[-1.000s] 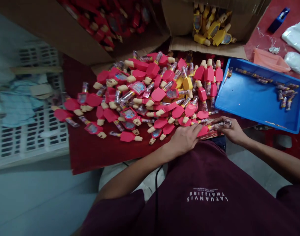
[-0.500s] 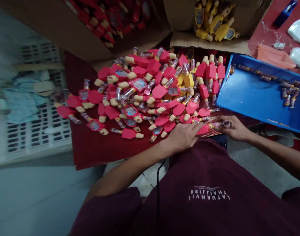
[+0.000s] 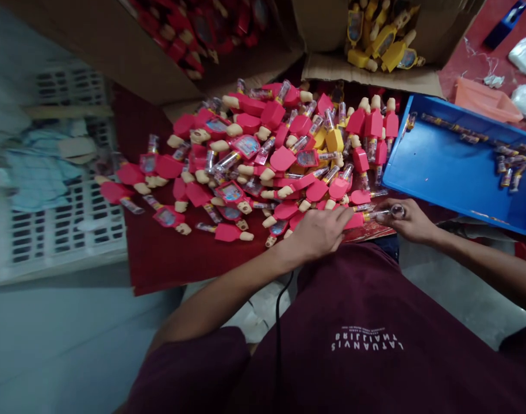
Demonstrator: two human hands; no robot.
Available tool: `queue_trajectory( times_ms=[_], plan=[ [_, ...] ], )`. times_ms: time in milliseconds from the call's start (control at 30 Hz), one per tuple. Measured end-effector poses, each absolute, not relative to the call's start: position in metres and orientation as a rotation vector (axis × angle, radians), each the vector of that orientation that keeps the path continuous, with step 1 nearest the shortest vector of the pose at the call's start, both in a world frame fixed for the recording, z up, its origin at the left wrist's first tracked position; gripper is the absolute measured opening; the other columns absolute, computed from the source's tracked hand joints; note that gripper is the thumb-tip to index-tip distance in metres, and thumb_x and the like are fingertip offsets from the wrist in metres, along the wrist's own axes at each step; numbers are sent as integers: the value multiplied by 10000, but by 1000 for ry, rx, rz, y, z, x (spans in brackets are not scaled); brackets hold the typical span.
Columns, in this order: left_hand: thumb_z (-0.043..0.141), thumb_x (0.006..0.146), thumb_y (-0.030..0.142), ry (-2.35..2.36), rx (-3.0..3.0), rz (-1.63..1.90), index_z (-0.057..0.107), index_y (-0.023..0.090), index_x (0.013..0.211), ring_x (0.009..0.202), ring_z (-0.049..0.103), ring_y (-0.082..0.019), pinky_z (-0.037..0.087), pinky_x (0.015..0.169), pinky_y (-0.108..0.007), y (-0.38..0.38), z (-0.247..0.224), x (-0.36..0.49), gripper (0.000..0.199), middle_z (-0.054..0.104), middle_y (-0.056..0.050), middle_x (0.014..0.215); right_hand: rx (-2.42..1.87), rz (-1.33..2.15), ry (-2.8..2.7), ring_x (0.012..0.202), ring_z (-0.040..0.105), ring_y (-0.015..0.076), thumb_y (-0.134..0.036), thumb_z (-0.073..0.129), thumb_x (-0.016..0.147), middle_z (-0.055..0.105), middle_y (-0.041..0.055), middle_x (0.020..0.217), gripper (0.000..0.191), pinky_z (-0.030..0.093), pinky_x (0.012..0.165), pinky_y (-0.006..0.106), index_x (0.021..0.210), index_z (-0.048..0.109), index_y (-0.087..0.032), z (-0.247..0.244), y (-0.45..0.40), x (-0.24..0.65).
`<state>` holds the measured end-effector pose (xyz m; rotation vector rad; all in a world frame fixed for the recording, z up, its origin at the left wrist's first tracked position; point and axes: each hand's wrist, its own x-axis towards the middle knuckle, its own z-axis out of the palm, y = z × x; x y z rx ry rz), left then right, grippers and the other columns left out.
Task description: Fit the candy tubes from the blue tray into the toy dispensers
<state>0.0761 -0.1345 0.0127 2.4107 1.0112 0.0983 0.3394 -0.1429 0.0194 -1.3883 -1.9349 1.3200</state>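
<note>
A heap of red plastic toys [image 3: 263, 155] with tan fist-shaped ends and clear tubes lies on dark red cloth [image 3: 159, 253]. My left hand [image 3: 318, 233] rests at the heap's near edge, its fingers on the body of one red toy [image 3: 354, 221]. My right hand [image 3: 411, 221] pinches that toy's clear tube [image 3: 381, 214] near its far end. The tube's contents are too small to make out.
A blue tray [image 3: 439, 167] holds several small tubes at its right end. Cardboard boxes of red toys [image 3: 189, 34] and yellow toys [image 3: 379, 40] stand beyond the heap. A white plastic crate [image 3: 68, 230] is at the left.
The whole view has shifted slightly as my head moved. Both hands stay on the same red toy and its tube.
</note>
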Motion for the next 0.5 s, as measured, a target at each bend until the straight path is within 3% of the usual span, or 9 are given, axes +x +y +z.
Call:
queue_trajectory(
  times_ms=[100,267,433,500],
  plan=[
    [515,914,205,984,2486,-1,553,135,1325,1064,656,-306,515,870,-425,-130,10,79,419,652,-176,1249,-1503,1485,-1864,550,537,134,-478,612,928,640,30,666,356,431,520,275,926,704,-134,16,-145,336],
    [532,964,467,979,2171,-12,509,136,1365,989,678,-278,525,815,-379,-117,10,71,521,702,-142,1128,-1199,869,-2250,866,661,226,-408,610,936,720,123,990,300,521,737,352,1077,704,-160,18,-140,346],
    [547,924,245,1042,2386,-14,506,124,1378,1124,643,-321,510,870,-419,-118,6,78,471,629,-181,1312,-1199,1003,-2207,678,631,151,-405,605,953,720,60,857,276,476,619,281,1056,697,-165,10,-134,349],
    [541,923,245,1038,2412,-61,521,140,1361,1087,658,-309,520,830,-397,-114,1,81,451,643,-157,1292,-1281,1105,-2179,663,629,149,-412,608,946,727,57,847,284,470,615,277,1037,704,-161,0,-129,346]
  ],
)
